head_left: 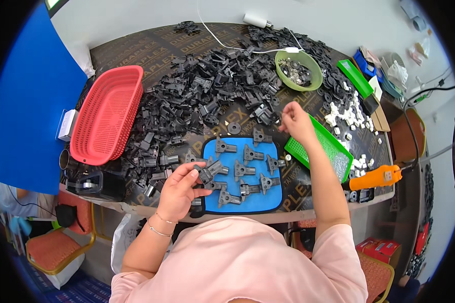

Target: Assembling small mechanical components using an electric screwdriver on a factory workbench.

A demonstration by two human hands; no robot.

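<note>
"Baskets, how many on the left?"

"One red basket [106, 116], and right of it a heap of black parts [202, 86], too tangled to count."

"And the nearer hand?"

"The left hand [179, 194] has thumb and fingers closed on one black fitting [211, 172], lifted over the left side of a single blue mat [268, 201]. I make it about nine similar fittings on the mat; those by the hand overlap, so I can't be exact."

"Which step would you call that?"

"Handling the fittings one by one, I'd guess, perhaps adding something to each. If so, the next move calls for a small piece brought over in the other hand while the left one holds steady."

"Is the other carrying one?"

"I can't tell. The right hand [297, 121] is just past the mat's far right corner, fingers curled narrow, its forearm crossing over a green tray [298, 150]; whatever may be at the fingertips is too small to make out."

"And beyond?"

"One pale green bowl [313, 65] of countless metal bits, one green bin [356, 78] farther back, dozens of white pieces [356, 108], and one orange-handled tool [376, 178] far right."
</note>
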